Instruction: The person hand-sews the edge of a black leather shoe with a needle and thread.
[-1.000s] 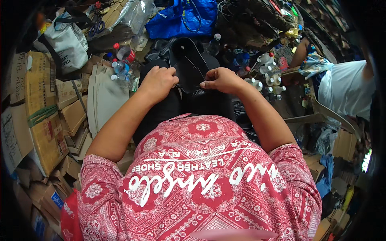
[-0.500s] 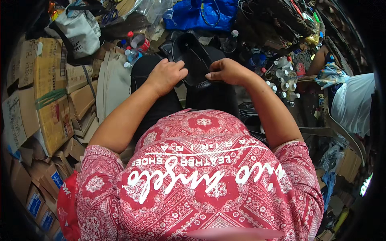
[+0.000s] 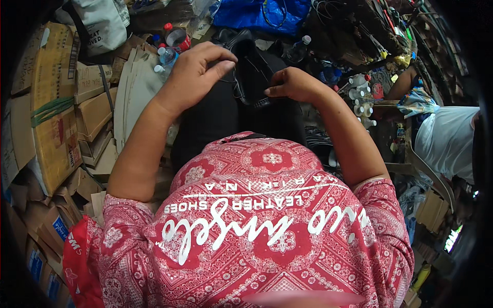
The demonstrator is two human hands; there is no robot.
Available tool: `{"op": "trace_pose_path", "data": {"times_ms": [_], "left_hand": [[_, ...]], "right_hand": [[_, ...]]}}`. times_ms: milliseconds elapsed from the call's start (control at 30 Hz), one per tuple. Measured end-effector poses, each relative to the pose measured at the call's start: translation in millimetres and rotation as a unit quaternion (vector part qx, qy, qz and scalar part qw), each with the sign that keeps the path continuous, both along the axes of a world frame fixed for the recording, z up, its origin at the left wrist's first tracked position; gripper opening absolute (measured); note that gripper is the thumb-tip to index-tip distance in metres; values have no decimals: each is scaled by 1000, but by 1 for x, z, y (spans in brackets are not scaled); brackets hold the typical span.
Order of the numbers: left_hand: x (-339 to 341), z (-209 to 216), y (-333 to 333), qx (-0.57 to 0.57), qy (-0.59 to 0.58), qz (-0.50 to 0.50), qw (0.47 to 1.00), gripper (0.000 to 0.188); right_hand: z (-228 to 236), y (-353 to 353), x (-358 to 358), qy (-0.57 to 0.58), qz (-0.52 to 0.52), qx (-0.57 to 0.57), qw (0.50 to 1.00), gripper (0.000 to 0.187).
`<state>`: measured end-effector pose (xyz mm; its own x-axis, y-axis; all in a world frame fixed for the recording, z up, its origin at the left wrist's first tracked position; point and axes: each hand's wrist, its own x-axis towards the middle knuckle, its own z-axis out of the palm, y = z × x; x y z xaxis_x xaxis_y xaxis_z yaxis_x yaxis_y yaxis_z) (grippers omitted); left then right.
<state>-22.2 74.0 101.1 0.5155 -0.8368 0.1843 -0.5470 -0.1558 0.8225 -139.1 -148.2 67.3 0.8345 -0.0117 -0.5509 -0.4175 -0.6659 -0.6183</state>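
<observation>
A black shoe (image 3: 251, 77) rests on my lap, its opening facing up and its toe pointing away from me. Raised at its left side is my left hand (image 3: 197, 72), thumb and forefinger brought together beside the rim; anything between them is too small to make out. My right hand (image 3: 298, 84) pinches the right edge of the shoe between thumb and curled fingers. Black trousers (image 3: 205, 115) cover the legs beneath it.
Flattened cardboard (image 3: 54, 102) and stacked boxes crowd the left. Plastic bottles (image 3: 167, 56) stand beyond my left arm, with several small white-capped bottles (image 3: 362, 95) on the right. A blue bag (image 3: 251, 15) lies ahead. White cloth (image 3: 444, 133) hangs at far right.
My left hand has lifted off the shoe's left rim and come up and leftward, closer to the camera. The right hand stays at the right edge, its fingers curled more.
</observation>
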Motion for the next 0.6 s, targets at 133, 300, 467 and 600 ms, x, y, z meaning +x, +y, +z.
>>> {"op": "trace_pose_path", "data": {"times_ms": [133, 300, 467, 600], "left_hand": [[-27, -26, -7, 110, -86, -124, 982, 25], [-57, -54, -14, 116, -133, -93, 980, 28], [-60, -57, -15, 90, -148, -93, 980, 25], [-55, -59, -18, 91, -141, -87, 982, 25]], "right_hand": [[12, 29, -17, -208, -4, -249, 946, 30], [19, 20, -28, -206, 75, -210, 953, 28], [5, 0, -27, -145, 128, -66, 979, 28], [15, -5, -40, -170, 133, -35, 976, 18]]}}
